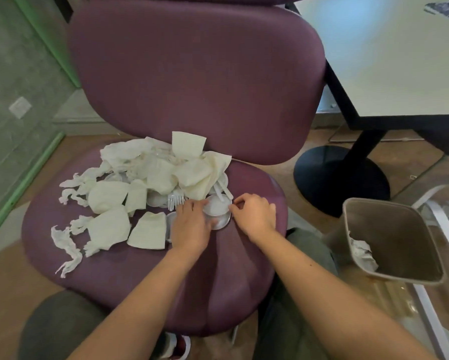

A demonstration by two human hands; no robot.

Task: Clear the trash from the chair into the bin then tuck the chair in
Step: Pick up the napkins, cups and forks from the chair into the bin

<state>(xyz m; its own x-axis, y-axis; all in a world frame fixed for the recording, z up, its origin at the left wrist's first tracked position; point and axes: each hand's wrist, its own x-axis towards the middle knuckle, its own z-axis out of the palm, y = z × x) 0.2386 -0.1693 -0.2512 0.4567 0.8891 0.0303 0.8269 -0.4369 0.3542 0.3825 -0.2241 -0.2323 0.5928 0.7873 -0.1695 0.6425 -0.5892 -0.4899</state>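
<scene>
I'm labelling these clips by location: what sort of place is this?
Probably an office break area or casual eatery: a padded purple chair, a pedestal table beside it, and used napkins with plastic forks.

Both forearms are seen bare, no sleeves reaching them. Olive-green trousers (pixel 309 255) are worn, and a red-and-white shoe (pixel 178 346).

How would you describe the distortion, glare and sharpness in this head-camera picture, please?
Head view: wide-angle bending curves the table edge and the chair back; pale blue glare washes the tabletop; the left hand and right hand at the plastic cup are slightly soft; the bin is smeared toward the frame edge.
</scene>
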